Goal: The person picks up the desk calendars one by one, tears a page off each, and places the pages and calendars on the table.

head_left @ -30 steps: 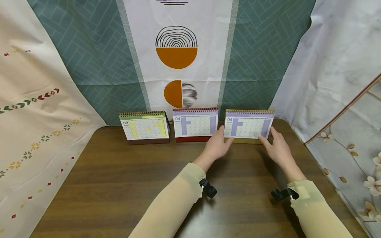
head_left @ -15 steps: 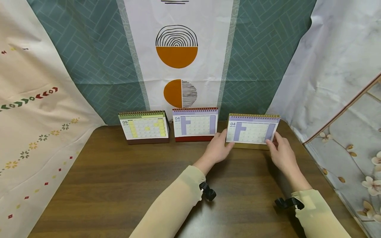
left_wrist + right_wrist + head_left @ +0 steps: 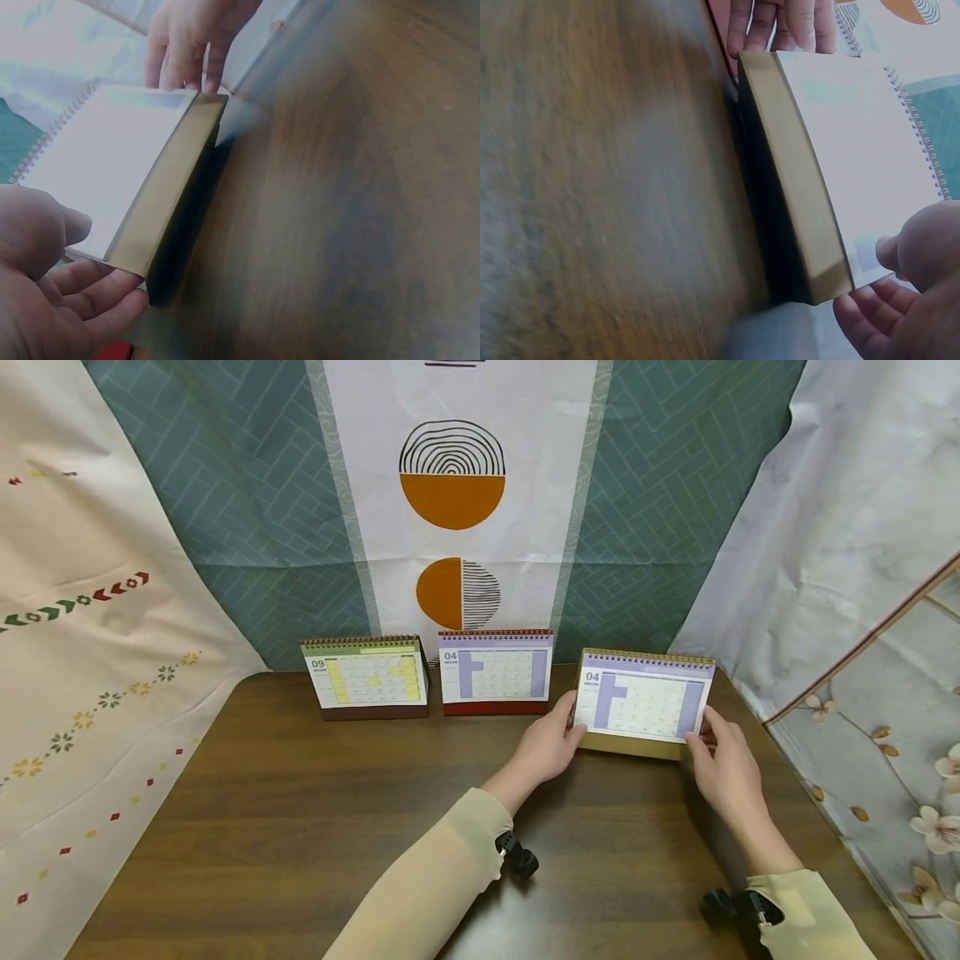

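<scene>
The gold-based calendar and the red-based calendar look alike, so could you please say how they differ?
The gold-based calendar is gold along the bottom, the red-based calendar red. The left hand and right hand hold the gold-based calendar; neither holds the red-based calendar. Both show purple 04 pages with spiral binding on top.

Left hand (image 3: 543, 745), right hand (image 3: 729, 768): one each, palms facing, thumbs (image 3: 77, 225) in front, fingers (image 3: 101, 296) curled behind, gripping. Left arm (image 3: 427, 877), right arm (image 3: 813, 914): sleeved, extended toward the bench's (image 3: 300, 810) far right corner.
</scene>
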`<state>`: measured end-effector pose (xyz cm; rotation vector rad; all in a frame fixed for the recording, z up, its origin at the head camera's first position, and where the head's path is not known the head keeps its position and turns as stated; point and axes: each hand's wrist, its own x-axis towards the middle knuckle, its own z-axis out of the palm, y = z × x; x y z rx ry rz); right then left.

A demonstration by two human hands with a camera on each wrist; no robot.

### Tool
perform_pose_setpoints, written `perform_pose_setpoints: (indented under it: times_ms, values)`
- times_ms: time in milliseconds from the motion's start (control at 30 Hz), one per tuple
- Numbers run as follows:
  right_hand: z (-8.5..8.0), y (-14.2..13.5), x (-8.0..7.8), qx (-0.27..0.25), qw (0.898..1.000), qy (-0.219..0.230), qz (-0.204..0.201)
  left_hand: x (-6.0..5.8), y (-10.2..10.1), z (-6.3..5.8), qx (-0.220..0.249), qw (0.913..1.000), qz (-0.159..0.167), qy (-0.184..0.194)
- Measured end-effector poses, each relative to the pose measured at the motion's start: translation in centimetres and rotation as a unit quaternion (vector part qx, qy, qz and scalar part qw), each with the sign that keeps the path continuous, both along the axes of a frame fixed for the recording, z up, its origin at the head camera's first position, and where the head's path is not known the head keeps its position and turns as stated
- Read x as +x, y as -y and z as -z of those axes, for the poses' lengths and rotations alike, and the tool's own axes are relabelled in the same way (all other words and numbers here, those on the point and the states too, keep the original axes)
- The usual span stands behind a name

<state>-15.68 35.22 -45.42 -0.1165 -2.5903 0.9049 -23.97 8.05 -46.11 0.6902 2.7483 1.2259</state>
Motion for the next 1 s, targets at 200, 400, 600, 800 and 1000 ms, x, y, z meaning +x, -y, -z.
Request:
perform_pose_setpoints:
  times_ms: [200,400,600,800,1000]
  values:
    - [-0.4,0.8,0.8,-0.006,1.0,0.003,0.001,0.8,1.1,-0.1,0.009,0.9998,-0.004,-0.015]
    - [-0.4,1.7,1.7,-0.011,1.0,0.016,0.004,2.6,2.3,-2.2,-0.001,0.9999,-0.012,-0.004]
    - [-0.5,2.7,2.6,-0.005,1.0,0.02,-0.006,3.9,3.8,-3.1,-0.002,1.0,-0.002,0.008]
    - [-0.9,4.1,3.5,-0.009,0.999,0.031,-0.029,5.2,6.1,-3.5,0.021,0.9994,0.013,0.023]
    - [-1.3,5.8,4.1,-0.008,0.998,0.038,-0.054,6.3,8.6,-4.0,0.047,0.9976,0.02,0.046]
